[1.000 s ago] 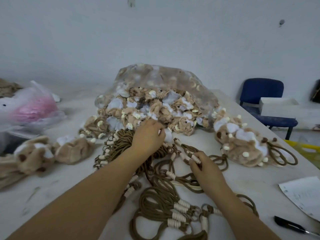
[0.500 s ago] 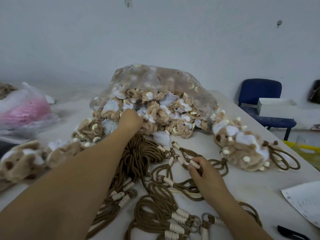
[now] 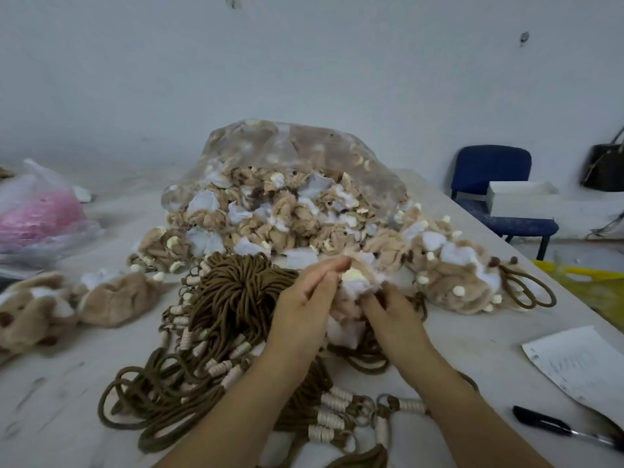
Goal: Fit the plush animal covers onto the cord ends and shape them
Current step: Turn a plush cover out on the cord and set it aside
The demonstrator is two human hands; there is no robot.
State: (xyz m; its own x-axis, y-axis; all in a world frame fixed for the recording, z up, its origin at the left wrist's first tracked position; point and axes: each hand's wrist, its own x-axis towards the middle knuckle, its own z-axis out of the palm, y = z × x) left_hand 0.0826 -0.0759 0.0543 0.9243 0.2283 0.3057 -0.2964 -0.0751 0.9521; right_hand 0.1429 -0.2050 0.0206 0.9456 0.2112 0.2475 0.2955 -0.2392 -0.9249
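White table [image 3: 472,336] — cords [image 3: 233,298], plush covers [image 3: 277,217], paper [image 3: 580,366], pen [image 3: 560,428]

A tangle of brown cords [image 3: 233,298] fills the middle of the counter [image 3: 57,383] under the left hand [image 3: 304,309] and right hand [image 3: 388,319], which hold a plush cover [image 3: 354,282]. Behind it, the clear bag of plush covers [image 3: 287,197] walls off the far side. Bare counter lies open at near left, below two loose plush pieces [image 3: 111,298], and at right between the pile of covered cords [image 3: 466,275] and the paper sheet [image 3: 580,369] and pen [image 3: 553,428].
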